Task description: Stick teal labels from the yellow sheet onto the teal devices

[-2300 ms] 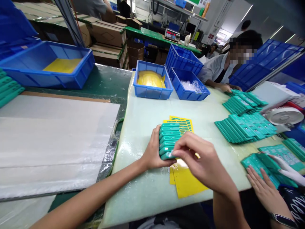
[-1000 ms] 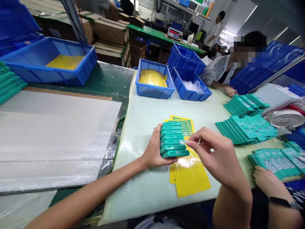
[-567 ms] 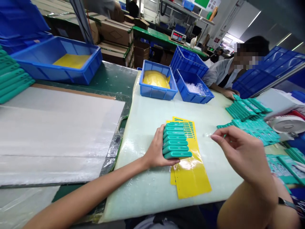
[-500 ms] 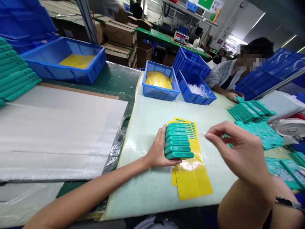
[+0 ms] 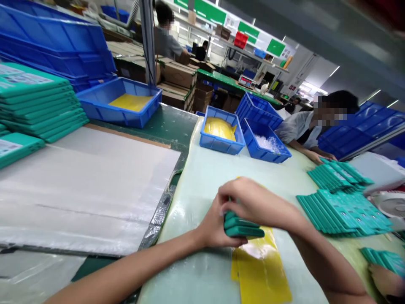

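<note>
My left hand (image 5: 212, 223) is wrapped round the left side of a small stack of flat green cases (image 5: 243, 227), held on edge over the table. Bent across the top of that stack is my right hand (image 5: 248, 197), its fingers curled in against the cases near my left fingertips. Whatever it pinches is hidden, and the upper cases are covered by it. Beneath both hands lie yellow sheets (image 5: 264, 268), overlapping on the pale table mat (image 5: 190, 270).
Blue bins hold a yellow bundle (image 5: 218, 128) and clear small pieces (image 5: 267, 143). Rows of green cases (image 5: 344, 211) lie at right, with a co-worker (image 5: 303, 126) behind them. More green cases (image 5: 41, 101) are stacked at left beside a white board (image 5: 95, 185).
My right hand has moved left from beside the stack onto its top, bringing the small clear piece it pinched out of sight. The view has tilted up; my left hand keeps its hold.
</note>
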A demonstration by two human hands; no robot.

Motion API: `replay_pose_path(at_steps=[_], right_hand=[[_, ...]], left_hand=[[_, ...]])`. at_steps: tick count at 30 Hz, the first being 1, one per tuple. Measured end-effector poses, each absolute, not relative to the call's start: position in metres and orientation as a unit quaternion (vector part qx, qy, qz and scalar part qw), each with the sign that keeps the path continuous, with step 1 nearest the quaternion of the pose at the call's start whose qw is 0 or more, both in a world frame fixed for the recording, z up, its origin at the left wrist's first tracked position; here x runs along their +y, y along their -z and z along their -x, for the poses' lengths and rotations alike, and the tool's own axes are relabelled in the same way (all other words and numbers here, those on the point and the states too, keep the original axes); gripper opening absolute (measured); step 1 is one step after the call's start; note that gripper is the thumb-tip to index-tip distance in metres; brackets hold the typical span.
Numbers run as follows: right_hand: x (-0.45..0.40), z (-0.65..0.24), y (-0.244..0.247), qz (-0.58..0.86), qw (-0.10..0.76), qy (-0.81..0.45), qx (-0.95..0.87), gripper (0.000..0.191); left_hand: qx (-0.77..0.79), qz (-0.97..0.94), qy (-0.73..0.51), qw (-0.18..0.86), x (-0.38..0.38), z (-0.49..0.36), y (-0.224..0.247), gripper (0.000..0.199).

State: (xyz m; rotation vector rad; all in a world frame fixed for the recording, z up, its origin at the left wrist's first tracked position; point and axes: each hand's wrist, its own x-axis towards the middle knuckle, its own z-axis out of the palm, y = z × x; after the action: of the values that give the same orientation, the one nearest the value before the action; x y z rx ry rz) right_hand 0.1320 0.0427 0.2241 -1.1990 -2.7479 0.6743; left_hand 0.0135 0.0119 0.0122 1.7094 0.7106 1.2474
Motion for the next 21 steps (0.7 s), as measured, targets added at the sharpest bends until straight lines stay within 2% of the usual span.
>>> replay_pose_path(at_steps=[1, 3, 6, 7, 10, 15, 19, 20, 21], right_hand=[[0.062, -0.144, -0.234, 0.384, 0.064, -0.252, -0.886, 0.017], [0.114, -0.173, -0.245, 0.424, 0.188, -0.23, -0.855, 0.013], [0.202, -0.223, -0.238, 0.585, 0.339, -0.123, -0.726, 0.015], [0.226, -0.239, -0.232, 0.611, 0.364, -0.102, -0.695, 0.019], [0.27, -0.282, -0.21, 0.638, 0.4, -0.085, -0.652, 0.027], [0.283, -0.309, -0.186, 0.659, 0.44, -0.107, -0.601, 0.03], [0.278, -0.297, -0.185, 0.656, 0.444, -0.162, -0.588, 0.016], [0.27, -0.293, -0.186, 0.649, 0.44, -0.187, -0.592, 0.021], [0.257, -0.291, -0.186, 0.638, 0.431, -0.221, -0.599, 0.034]], left_hand=[[0.283, -0.694, -0.501, 0.432, 0.013, -0.012, -0.008, 0.123], [0.28, -0.716, -0.488, 0.413, 0.014, -0.011, 0.003, 0.152], [0.28, -0.743, -0.455, 0.402, 0.015, -0.01, 0.022, 0.167], [0.283, -0.748, -0.448, 0.4, 0.015, -0.01, 0.027, 0.169], [0.293, -0.756, -0.434, 0.392, 0.015, -0.01, 0.042, 0.175], [0.286, -0.758, -0.437, 0.39, 0.016, -0.011, 0.048, 0.183], [0.278, -0.761, -0.445, 0.382, 0.014, -0.01, 0.028, 0.176], [0.278, -0.757, -0.45, 0.384, 0.013, -0.01, 0.022, 0.172], [0.272, -0.754, -0.458, 0.384, 0.013, -0.009, 0.017, 0.168]])
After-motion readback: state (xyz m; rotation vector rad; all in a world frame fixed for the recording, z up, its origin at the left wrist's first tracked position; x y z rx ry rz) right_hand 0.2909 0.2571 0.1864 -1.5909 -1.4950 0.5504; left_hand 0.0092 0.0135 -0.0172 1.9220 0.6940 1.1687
